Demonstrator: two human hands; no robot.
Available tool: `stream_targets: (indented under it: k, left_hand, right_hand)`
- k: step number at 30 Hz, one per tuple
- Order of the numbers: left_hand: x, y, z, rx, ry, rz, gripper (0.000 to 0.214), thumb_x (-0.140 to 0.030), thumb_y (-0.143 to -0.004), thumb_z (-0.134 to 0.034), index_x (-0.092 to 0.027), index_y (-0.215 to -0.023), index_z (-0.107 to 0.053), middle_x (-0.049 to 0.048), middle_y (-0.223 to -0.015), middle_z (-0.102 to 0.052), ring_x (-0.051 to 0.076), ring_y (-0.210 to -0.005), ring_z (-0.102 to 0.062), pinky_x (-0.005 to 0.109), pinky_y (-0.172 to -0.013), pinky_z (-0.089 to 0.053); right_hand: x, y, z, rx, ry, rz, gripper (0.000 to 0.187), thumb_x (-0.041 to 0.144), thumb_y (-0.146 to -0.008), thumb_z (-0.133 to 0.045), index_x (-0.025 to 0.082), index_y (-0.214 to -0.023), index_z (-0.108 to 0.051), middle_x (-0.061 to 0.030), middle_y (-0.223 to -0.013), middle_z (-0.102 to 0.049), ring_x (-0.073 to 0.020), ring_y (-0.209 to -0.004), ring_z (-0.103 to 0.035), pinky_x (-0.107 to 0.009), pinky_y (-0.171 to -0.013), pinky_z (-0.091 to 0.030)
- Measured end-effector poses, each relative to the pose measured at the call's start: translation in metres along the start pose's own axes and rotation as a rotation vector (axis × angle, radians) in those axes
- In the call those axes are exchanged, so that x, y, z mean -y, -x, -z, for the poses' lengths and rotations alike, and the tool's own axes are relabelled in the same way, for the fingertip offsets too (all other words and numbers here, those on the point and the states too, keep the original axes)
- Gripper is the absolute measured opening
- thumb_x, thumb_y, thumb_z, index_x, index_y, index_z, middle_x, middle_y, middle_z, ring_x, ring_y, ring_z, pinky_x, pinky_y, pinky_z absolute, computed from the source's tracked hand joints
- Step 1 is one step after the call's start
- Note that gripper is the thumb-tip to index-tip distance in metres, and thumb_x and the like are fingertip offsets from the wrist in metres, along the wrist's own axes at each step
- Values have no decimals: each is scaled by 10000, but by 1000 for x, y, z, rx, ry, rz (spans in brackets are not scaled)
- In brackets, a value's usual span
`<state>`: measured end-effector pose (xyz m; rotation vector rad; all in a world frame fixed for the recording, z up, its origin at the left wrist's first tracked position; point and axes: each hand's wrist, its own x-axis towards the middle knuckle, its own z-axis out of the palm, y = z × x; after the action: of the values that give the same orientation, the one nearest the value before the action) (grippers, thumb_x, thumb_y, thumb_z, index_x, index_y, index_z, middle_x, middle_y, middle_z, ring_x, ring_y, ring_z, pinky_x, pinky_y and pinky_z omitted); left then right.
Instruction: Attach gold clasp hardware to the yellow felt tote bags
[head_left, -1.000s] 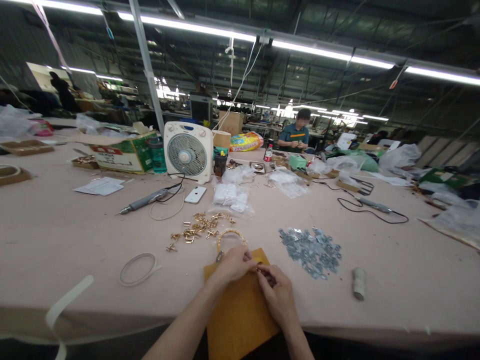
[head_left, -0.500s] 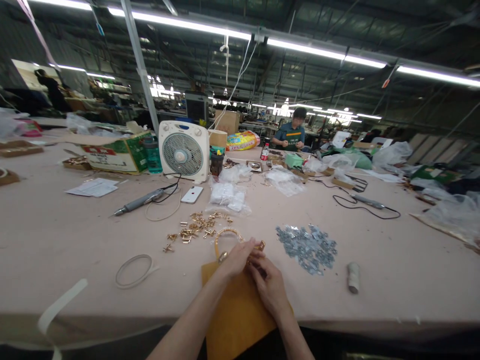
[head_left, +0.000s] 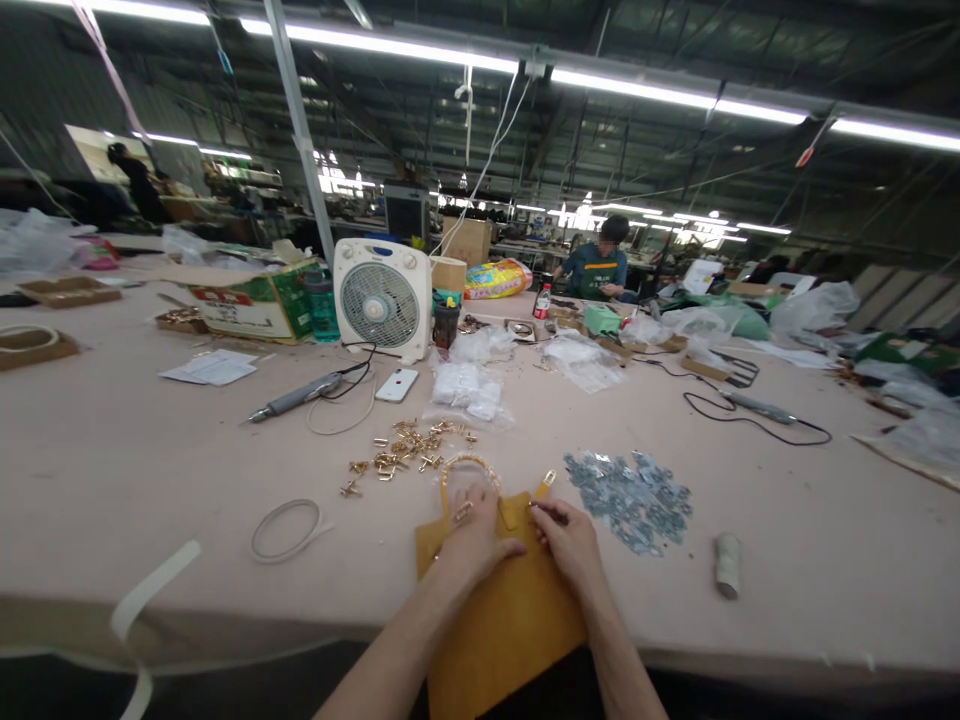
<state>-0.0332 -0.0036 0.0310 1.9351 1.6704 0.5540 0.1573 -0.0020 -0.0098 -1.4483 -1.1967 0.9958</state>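
A mustard-yellow leather-like bag panel (head_left: 495, 630) lies at the table's front edge and hangs over it. Its curved handle (head_left: 471, 461), seemingly wrapped in clear film, arches beyond the top edge. My left hand (head_left: 472, 540) rests on the panel by the handle's base, thumb stretched out and fingers partly hidden. By that hand shows a gold fitting (head_left: 463, 511). At the panel's upper right, my right hand (head_left: 571, 545) pinches at the edge; what is between its fingertips is too small to make out. A strap end with a gold buckle (head_left: 550, 478) sticks out just above it.
Gold fittings (head_left: 397, 455) lie scattered beyond the panel, and a pile of flat grey metal plates (head_left: 630, 500) is to the right. Around them are a roll (head_left: 727, 565), a coil (head_left: 286, 530), an electric screwdriver (head_left: 296, 397), a phone (head_left: 397, 385) and a fan (head_left: 381, 298). A co-worker (head_left: 604, 265) sits opposite.
My hands were close together at the panel's top edge and are now apart. The left moved down and flattened onto the panel; the right moved to the right. The buckled strap end is now uncovered.
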Motion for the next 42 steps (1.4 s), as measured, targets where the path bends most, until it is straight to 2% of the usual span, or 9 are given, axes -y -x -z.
stream_targets:
  k: [5,8,13,22,30,33,35,38,42]
  left_hand:
    - [-8,-17,1,65,-61,98,790,-584,-507,-925,-196,-1137,-650,137,-1255,-613,385,-1222,-546,433,-1014,-459]
    - [-5,-24,2,83,-56,102,768,-575,-460,-933,-195,-1073,-671,138,-1183,-650,395,-1180,-589,437,-1008,-460]
    - [1,-26,-2,53,-18,67,690,-575,-462,-915,-196,-989,-682,133,-1141,-665,391,-1139,-613,432,-965,-478]
    - [8,-25,-10,-52,94,-5,567,-508,-481,-892,-202,-906,-677,104,-1011,-680,361,-1008,-637,419,-876,-494]
    - [11,-24,-10,-61,150,-61,464,-466,-583,-842,-190,-893,-633,97,-972,-651,316,-952,-612,400,-842,-476]
    - [9,-20,-7,-61,176,-94,452,-503,-645,-824,-187,-893,-616,87,-991,-644,295,-971,-603,387,-859,-473]
    - [7,-17,-4,-70,250,-102,396,-536,-746,-764,-195,-882,-615,67,-979,-646,271,-965,-599,375,-869,-468]
    - [1,-13,-3,-106,388,-113,393,-597,-871,-650,-204,-876,-629,52,-941,-649,256,-941,-595,374,-880,-458]
    - [-4,-9,-8,-178,454,-140,438,-659,-888,-605,-227,-814,-607,51,-894,-647,258,-909,-590,372,-867,-453]
  right_hand:
    - [0,7,-2,4,54,82,421,547,-794,-756,176,-982,-822,-97,-837,-798,-256,-711,-721,-351,-659,-582]
    - [0,10,-5,-13,78,124,398,541,-821,-730,184,-976,-816,-110,-939,-809,-275,-824,-748,-376,-775,-606]
    - [0,13,-9,-45,139,172,410,546,-855,-689,186,-1016,-802,-116,-956,-804,-267,-787,-739,-392,-760,-613]
    - [4,16,-20,-82,293,248,287,428,-915,-622,211,-1003,-787,-106,-970,-787,-277,-831,-726,-430,-818,-594]
    - [13,21,-31,-159,455,327,249,374,-946,-582,229,-992,-780,-89,-934,-722,-265,-876,-691,-407,-868,-535]
    - [17,25,-25,-128,321,324,291,452,-958,-602,230,-986,-787,-66,-891,-691,-241,-838,-666,-360,-804,-525]
    - [21,27,-17,-127,174,311,360,530,-967,-599,222,-908,-776,-45,-814,-657,-219,-772,-629,-336,-746,-509]
    - [23,31,-3,-217,-116,230,450,614,-968,-581,202,-901,-747,-11,-700,-590,-180,-641,-547,-307,-618,-463]
    - [17,44,21,-371,-600,50,433,619,-881,-704,203,-995,-742,-22,-770,-631,-145,-600,-551,-268,-495,-437]
